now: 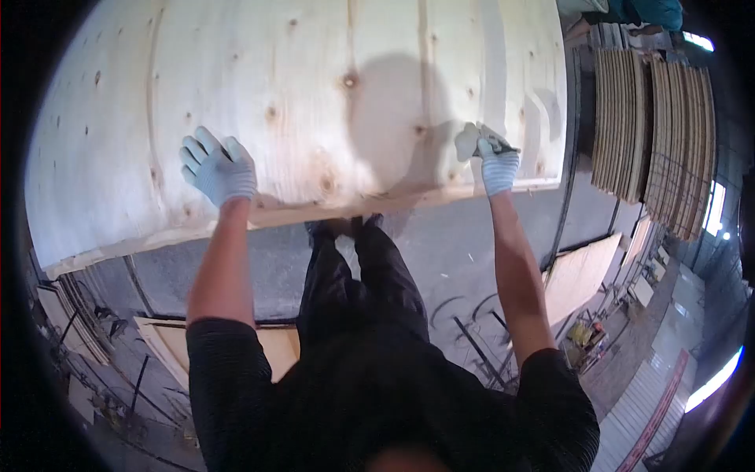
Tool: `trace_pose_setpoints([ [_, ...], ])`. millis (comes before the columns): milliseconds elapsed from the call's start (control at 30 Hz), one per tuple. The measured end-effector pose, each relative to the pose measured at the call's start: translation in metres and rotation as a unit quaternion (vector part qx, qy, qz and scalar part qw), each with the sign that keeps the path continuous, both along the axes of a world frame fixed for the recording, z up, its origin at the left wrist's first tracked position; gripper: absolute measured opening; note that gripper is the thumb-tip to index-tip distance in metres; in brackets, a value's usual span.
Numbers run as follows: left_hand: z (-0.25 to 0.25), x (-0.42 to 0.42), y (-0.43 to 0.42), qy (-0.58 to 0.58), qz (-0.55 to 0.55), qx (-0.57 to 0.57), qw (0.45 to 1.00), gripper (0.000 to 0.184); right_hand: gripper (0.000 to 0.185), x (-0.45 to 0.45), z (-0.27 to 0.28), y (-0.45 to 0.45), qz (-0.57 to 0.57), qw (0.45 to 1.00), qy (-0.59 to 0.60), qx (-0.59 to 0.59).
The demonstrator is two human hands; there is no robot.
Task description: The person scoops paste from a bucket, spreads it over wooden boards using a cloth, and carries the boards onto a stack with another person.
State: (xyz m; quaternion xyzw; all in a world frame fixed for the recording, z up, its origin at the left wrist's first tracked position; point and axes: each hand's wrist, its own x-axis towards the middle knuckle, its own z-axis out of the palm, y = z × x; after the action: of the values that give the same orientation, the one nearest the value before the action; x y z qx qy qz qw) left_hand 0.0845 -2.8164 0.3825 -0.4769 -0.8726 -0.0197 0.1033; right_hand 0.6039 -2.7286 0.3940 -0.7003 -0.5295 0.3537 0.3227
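Observation:
A large pale plywood sheet (pixel 259 71), dotted with knots, fills the upper middle of the head view. My left hand (pixel 219 169), in a white-and-grey glove, rests on it near the front edge with its fingers spread. Farther right, my right hand (pixel 498 167) wears a similar glove and is closed around a putty knife (pixel 510 149), whose handle is mostly hidden. A lump of greyish-tan putty (pixel 467 142) sits beside the fingers, at the tool. Smooth, paler filler streaks (pixel 538 118) run along the sheet's right side.
Tall stacks of sheets (pixel 621 126) stand to the right, with another person (pixel 657 12) partly visible beyond. Below lie a leaning board (pixel 582 275), metal rods (pixel 480 350) and a clutter of small items (pixel 586 338). More boards (pixel 75 322) are stacked at lower left.

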Motion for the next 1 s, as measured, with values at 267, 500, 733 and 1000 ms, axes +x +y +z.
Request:
trace_pose_setpoints([
  [267,0.014,-0.014,0.011,-0.089,0.038,-0.014,0.995,0.069,0.03,-0.174,0.014,-0.099,-0.044,0.999,0.009,0.014],
  [500,0.009,-0.074,-0.005,-0.128,-0.164,-0.01,0.978,0.068,0.026,-0.344,0.027,-0.144,0.134,0.968,-0.207,0.052],
  [733,0.019,-0.255,-0.009,-0.074,0.055,0.023,0.995,0.062,0.049,-0.302,0.083,0.012,0.03,0.919,0.392,-0.019],
  [1000,0.0,-0.267,-0.004,-0.052,0.063,-0.012,0.997,0.068,0.029,-0.306,0.005,0.121,0.119,0.992,-0.037,-0.022],
])
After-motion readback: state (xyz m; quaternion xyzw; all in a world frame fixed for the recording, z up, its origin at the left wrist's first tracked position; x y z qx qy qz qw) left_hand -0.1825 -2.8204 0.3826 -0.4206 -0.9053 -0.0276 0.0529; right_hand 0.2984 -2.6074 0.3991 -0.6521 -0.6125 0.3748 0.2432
